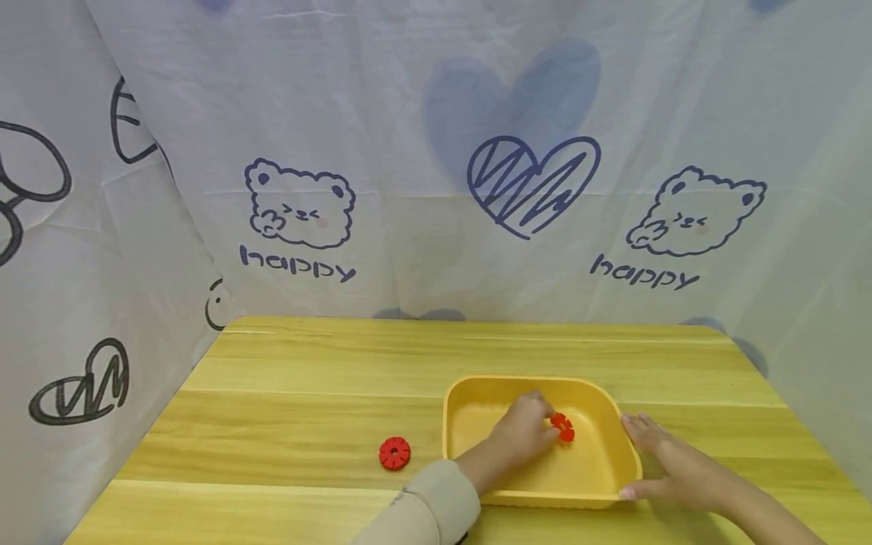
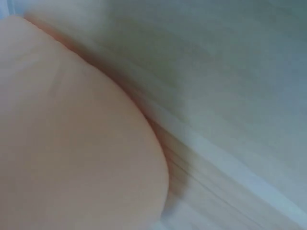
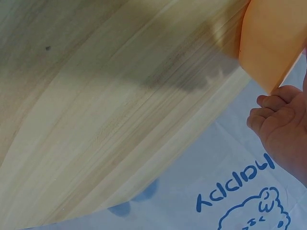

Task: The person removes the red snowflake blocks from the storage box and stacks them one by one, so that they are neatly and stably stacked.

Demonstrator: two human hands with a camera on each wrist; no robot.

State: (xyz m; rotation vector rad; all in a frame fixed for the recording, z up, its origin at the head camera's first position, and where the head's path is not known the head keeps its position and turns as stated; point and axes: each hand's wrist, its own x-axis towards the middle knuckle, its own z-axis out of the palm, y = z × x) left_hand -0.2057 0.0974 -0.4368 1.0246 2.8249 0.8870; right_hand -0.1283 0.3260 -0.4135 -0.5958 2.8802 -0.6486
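In the head view, my left hand reaches into a yellow plastic tray, thumb and forefinger pinching a red snowflake disc with notches round its edge. That disc is tilted, and part of its left side is hidden by the fingers. At the tray's right end, my right hand holds the rim, thumb at the front corner and fingers along the side. The right wrist view shows this right hand with fingers bent at the tray's orange-looking wall. A second red snowflake disc lies flat left of the tray.
A wood-grain table carries everything. Behind it hangs a pale cloth with bear, heart and "happy" prints; another printed cloth side stands at the left. Only a blurred pale surface and the table show in the left wrist view.
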